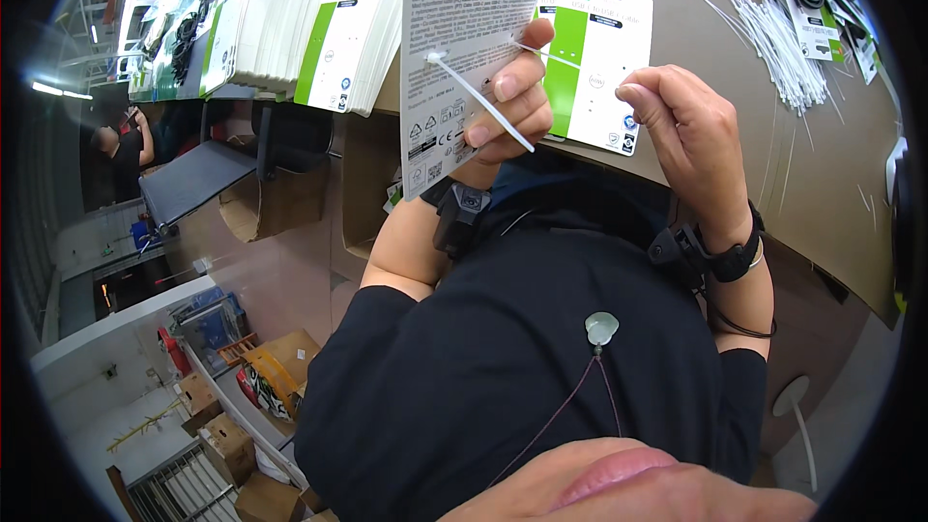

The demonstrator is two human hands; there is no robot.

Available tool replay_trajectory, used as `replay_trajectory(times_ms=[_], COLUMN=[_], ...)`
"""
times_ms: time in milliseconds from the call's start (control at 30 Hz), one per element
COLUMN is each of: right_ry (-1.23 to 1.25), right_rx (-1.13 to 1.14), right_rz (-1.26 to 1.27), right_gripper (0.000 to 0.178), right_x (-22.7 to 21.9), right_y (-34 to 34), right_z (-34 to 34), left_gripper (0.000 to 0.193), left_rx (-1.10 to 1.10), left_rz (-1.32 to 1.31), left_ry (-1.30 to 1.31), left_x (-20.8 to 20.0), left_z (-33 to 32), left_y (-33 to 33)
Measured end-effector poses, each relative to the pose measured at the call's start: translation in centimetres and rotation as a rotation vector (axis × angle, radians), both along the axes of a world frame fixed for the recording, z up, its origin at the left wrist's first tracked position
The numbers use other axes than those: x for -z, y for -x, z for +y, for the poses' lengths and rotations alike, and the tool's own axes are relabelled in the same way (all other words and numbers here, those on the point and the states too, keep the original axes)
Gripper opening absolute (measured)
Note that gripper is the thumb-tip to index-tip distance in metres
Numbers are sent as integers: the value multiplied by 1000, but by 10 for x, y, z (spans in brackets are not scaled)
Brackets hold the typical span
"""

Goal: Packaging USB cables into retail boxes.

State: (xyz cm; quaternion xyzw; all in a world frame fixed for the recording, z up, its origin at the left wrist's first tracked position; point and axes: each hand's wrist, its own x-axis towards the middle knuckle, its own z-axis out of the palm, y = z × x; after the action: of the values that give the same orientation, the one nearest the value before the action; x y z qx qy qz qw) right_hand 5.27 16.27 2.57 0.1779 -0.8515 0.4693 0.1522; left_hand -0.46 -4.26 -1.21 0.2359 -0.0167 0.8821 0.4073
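The left hand (522, 101) is raised to the left of the flat green-and-white card (607, 46), its fingers curled over the right edge of a printed card (464, 14) and gripping it upright. A white cable tie (483, 106) pokes through this printed card, slanting down toward the flat card. The right hand (691, 130) hangs just right of the flat card, wrist raised, fingers bent, thumb and index tips drawn narrowly together; whether they pinch anything I cannot tell. Farther right of the flat card lies a heap of ties (783, 53).
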Motion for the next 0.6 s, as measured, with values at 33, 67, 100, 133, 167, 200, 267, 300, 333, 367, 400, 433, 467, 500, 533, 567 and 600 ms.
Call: replay_trajectory(times_ms=[33,67,100,133,167,200,267,300,333,367,400,433,467,500,533,567,600], right_ry=[8,15,14,37,61,84,56,28,0,-1,-1,-1,-1,-3,4,10,16], right_rx=[5,10,11,14,16,18,15,12,11,11,17,23,29,33,30,27,24], right_rz=[-13,-26,-26,-44,-59,-75,-74,-74,-74,-74,-75,-77,-78,-80,-72,-65,-57], right_gripper=[12,12,12,12,12,12,12,12,13,13,13,13,14,14,13,13,12], right_x=[1,1,1,1,1,1,0,-1,-1,-1,-2,-2,-3,-3,-4,-4,-4], right_y=[0,0,0,0,0,-1,-1,-2,-2,-2,-3,-3,-3,-3,-3,-3,-2], right_z=[0,0,0,0,0,0,1,2,2,2,3,3,3,2,1,0,-1], left_gripper=[44,50,56,63,63,64,65,65,66,66,66,66,65,64,63,63,59], left_rx=[0,3,6,9,8,-6,-33,-33,-28,-24,-19,-19,-19,-14,-9,-6,-50], left_rz=[0,15,31,46,47,43,35,35,45,56,67,67,73,75,78,77,85], left_ry=[-1,-18,-36,-54,-54,-43,-22,-23,-28,-32,-37,-37,-28,-21,-15,-18,102], left_x=[1,4,6,8,8,7,7,7,7,7,7,8,9,9,7,4,2], left_z=[0,2,3,3,3,3,2,3,3,4,4,5,5,7,9,10,10], left_y=[1,1,2,3,2,0,-2,-1,-1,0,1,1,1,1,0,-2,-7])
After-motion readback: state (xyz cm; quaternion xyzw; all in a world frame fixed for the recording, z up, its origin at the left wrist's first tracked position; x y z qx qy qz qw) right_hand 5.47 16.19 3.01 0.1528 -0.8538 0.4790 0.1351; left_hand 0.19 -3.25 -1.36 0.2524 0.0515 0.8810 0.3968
